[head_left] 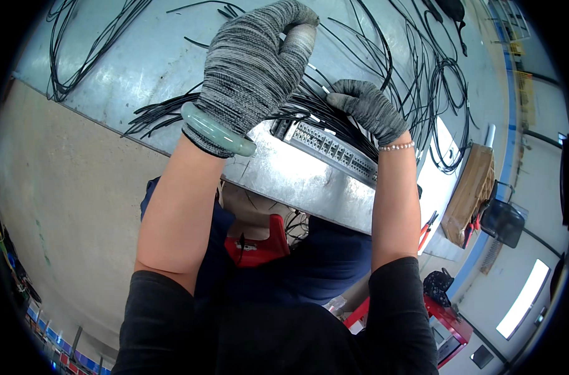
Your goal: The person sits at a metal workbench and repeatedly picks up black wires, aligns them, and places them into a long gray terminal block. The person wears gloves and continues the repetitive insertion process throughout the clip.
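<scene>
Both my hands wear grey striped knit gloves. My left hand [253, 69] is raised over the metal table, thumb and fingers closed together; what is between them is hidden. A green bangle [217, 130] circles that wrist. My right hand [367, 109] pinches a thin black wire [319, 85] close to its white-marked part. Just below the hands lies a grey terminal strip [334, 152] with rows of small square openings. Black wires run along its far side, and their loose ends [153, 115] fan out to the left. A beaded bracelet [397, 147] is on my right wrist.
Metal table [284, 181] edge runs in front of me. Coiled black cables [447, 81] lie right, more cable loops [62, 81] far left. A cardboard piece [469, 194] and red-handled pliers [428, 228] are at right. A red stool [259, 247] shows below the table.
</scene>
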`<control>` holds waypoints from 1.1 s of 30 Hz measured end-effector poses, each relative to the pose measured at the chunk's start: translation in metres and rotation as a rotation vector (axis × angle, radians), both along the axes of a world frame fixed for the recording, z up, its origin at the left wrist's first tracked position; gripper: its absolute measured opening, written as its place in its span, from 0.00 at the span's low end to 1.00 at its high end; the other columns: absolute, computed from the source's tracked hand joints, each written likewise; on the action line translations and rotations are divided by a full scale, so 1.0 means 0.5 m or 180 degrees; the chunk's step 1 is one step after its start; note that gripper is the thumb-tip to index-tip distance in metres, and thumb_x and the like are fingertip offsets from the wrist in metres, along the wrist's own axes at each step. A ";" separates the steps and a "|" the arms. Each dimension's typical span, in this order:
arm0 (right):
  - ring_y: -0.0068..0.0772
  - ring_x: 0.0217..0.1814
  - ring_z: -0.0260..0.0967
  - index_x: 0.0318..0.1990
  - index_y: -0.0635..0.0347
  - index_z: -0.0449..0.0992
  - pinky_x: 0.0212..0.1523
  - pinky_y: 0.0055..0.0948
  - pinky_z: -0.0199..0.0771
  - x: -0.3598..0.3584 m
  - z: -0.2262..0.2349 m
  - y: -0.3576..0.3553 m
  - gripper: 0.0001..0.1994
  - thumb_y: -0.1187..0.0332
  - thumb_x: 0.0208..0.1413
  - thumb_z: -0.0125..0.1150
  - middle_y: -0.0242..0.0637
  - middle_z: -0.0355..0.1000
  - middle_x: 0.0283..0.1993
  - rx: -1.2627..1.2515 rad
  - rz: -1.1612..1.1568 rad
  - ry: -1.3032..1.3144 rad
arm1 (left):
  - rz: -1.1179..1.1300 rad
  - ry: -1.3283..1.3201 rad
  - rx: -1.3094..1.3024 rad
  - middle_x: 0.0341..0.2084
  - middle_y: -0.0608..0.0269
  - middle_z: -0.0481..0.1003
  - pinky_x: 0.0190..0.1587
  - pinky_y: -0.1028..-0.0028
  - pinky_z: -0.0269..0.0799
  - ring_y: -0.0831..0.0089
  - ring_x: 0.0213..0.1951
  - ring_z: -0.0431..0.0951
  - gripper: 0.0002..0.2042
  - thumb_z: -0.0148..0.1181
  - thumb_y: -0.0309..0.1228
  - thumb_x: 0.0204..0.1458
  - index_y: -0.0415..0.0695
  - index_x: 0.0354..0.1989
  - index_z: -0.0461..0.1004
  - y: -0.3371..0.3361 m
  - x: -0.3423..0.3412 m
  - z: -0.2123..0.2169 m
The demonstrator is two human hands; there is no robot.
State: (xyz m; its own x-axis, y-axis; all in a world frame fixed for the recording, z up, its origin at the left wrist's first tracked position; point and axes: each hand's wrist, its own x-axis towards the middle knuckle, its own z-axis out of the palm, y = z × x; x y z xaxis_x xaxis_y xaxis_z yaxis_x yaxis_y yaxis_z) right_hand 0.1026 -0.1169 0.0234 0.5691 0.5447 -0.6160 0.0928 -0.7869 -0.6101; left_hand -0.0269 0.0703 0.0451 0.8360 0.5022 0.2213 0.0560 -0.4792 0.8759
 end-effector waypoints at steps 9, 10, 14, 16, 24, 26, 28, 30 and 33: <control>0.19 0.35 0.70 0.43 0.60 0.79 0.43 0.23 0.70 0.001 -0.003 -0.015 0.12 0.63 0.57 0.59 0.30 0.76 0.31 0.0111 0.0108 -0.0041 | 0.0060 -0.0012 -0.0223 0.32 0.61 0.78 0.35 0.77 0.72 0.77 0.30 0.75 0.12 0.57 0.36 0.55 0.44 0.43 0.77 0.012 -0.005 0.019; 0.19 0.35 0.70 0.44 0.60 0.79 0.44 0.23 0.70 0.002 -0.006 -0.019 0.12 0.63 0.58 0.58 0.30 0.76 0.32 0.0096 0.0118 -0.0037 | 0.0023 0.0043 -0.0348 0.33 0.57 0.77 0.37 0.75 0.72 0.72 0.32 0.76 0.12 0.55 0.33 0.55 0.42 0.44 0.76 0.016 -0.008 0.035; 0.19 0.37 0.69 0.44 0.59 0.79 0.45 0.23 0.69 -0.005 0.002 -0.007 0.12 0.63 0.58 0.57 0.30 0.76 0.33 0.0084 0.0003 -0.0049 | 0.0660 -0.0369 -0.1292 0.27 0.60 0.76 0.30 0.81 0.69 0.78 0.25 0.73 0.10 0.50 0.26 0.56 0.38 0.42 0.75 0.040 -0.010 0.061; 0.20 0.35 0.68 0.42 0.59 0.79 0.43 0.23 0.69 -0.002 0.004 -0.010 0.13 0.61 0.57 0.59 0.29 0.74 0.32 0.0295 0.0037 -0.0038 | 0.0822 -0.0869 -0.1557 0.30 0.63 0.76 0.25 0.85 0.66 0.84 0.24 0.70 0.09 0.50 0.26 0.56 0.38 0.43 0.74 0.054 -0.021 0.061; 0.18 0.26 0.63 0.38 0.59 0.78 0.31 0.21 0.66 -0.006 -0.008 -0.004 0.14 0.56 0.57 0.60 0.27 0.70 0.25 0.0723 -0.0447 -0.0104 | 0.1028 -0.0986 -0.1871 0.32 0.64 0.76 0.23 0.87 0.65 0.85 0.25 0.70 0.09 0.52 0.26 0.56 0.39 0.44 0.73 0.078 -0.037 0.070; 0.18 0.25 0.62 0.37 0.59 0.77 0.30 0.20 0.66 -0.011 -0.017 -0.014 0.14 0.57 0.57 0.59 0.27 0.69 0.24 0.1115 -0.0680 0.0016 | 0.0996 -0.0942 -0.1920 0.32 0.64 0.76 0.23 0.87 0.65 0.84 0.26 0.70 0.09 0.52 0.26 0.56 0.39 0.44 0.73 0.080 -0.037 0.070; 0.18 0.25 0.62 0.37 0.60 0.77 0.29 0.19 0.65 -0.014 -0.022 -0.021 0.14 0.57 0.58 0.59 0.27 0.68 0.24 0.1356 -0.0899 0.0107 | 0.0949 -0.1018 -0.1788 0.31 0.64 0.76 0.23 0.86 0.65 0.84 0.26 0.71 0.09 0.53 0.26 0.55 0.40 0.44 0.73 0.072 -0.037 0.074; 0.20 0.28 0.65 0.40 0.61 0.77 0.33 0.20 0.68 -0.020 -0.015 -0.017 0.12 0.61 0.58 0.59 0.29 0.70 0.26 0.1039 -0.0759 -0.0093 | 0.0865 -0.0878 -0.1685 0.31 0.64 0.76 0.24 0.86 0.65 0.84 0.26 0.71 0.09 0.54 0.27 0.55 0.40 0.43 0.74 0.069 -0.037 0.076; 0.24 0.36 0.71 0.45 0.62 0.76 0.42 0.23 0.73 -0.032 0.002 0.009 0.13 0.66 0.55 0.62 0.33 0.75 0.32 0.0443 -0.0327 -0.0655 | 0.0892 -0.0517 -0.1587 0.29 0.64 0.76 0.24 0.85 0.65 0.83 0.26 0.70 0.09 0.55 0.28 0.55 0.39 0.42 0.74 0.067 -0.039 0.093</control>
